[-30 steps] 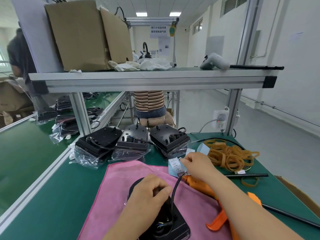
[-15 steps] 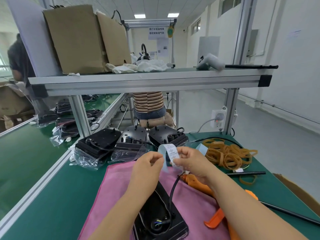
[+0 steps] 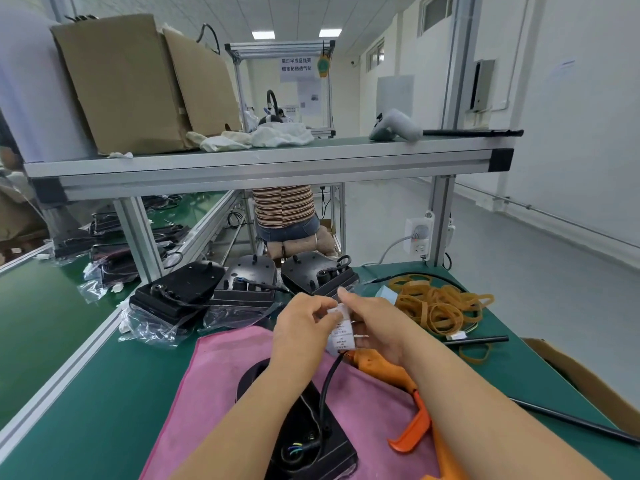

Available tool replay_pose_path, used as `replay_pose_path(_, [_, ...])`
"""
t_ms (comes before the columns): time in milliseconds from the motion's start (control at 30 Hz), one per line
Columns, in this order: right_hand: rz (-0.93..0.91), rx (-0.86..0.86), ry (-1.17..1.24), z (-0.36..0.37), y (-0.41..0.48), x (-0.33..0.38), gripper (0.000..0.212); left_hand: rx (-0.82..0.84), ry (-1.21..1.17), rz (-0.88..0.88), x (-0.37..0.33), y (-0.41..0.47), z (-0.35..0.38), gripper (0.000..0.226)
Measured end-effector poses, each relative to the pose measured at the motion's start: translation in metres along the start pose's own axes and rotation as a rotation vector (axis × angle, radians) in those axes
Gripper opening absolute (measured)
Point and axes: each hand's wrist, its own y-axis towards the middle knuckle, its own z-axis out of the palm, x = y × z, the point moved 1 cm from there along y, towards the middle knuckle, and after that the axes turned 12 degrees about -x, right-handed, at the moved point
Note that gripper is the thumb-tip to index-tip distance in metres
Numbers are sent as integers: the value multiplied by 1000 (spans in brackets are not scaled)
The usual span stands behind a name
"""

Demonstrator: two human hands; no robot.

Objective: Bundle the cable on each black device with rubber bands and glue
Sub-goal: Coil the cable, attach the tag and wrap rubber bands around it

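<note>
Partly hidden: white label point(image 3: 341, 331) pinched between left hand point(image 3: 300, 329) and right hand point(image 3: 379, 323) fingers; print unreadable; forearm covers black device point(image 3: 313, 445).

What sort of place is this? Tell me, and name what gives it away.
Most likely a factory assembly line: green workbench under an aluminium-frame shelf, identical black devices queued in plastic bags, and a heap of rubber bands at hand.

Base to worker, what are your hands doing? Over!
Left hand, right hand pinch white label at cable tip. Black device on pink cloth, cable loose. Rubber bands untouched.
</note>
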Motion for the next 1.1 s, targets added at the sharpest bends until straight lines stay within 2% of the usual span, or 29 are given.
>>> replay_pose_path(67, [59,-102,69,1,6,-1,24,2,37,53,0,0,3,14])
replay_pose_path(167, [166,-165,196,5,8,-3,12,-30,90,135,1,0,6,16])
replay_pose_path(300, [239,-190,233,6,9,-3,10,-56,163,242,2,-3,8,16])
replay_pose_path(400, [248,-199,231,6,9,0,11,-70,117,217,3,-3,10,10])
replay_pose_path(533, [245,-242,253,8,11,0,12,-53,-56,68,1,-3,10,9])
replay_pose_path(600, [238,-317,294,5,15,-2,11,-47,-224,-123,0,-2,8,15])
replay_pose_path(700, [228,-431,342,-7,20,-9,14,-8,-475,-502,1,1,1,12])
replay_pose_path(800, [220,-493,263,-16,19,-14,21,6,-589,-666,8,0,-8,7])
replay_pose_path(900, [41,-649,-70,-21,13,-13,30,3,-557,-665,16,-1,-17,6])
replay_pose_path(967, [-200,-743,-334,-20,7,-8,39,-3,-529,-638,20,-1,-23,6])
replay_pose_path(1000, [-337,-755,-397,-16,1,-3,36,-4,-518,-621,21,-2,-26,7])
replay_pose_path(1100, [-609,-581,-481,6,-16,13,20,0,-495,-554,20,-3,-34,10])
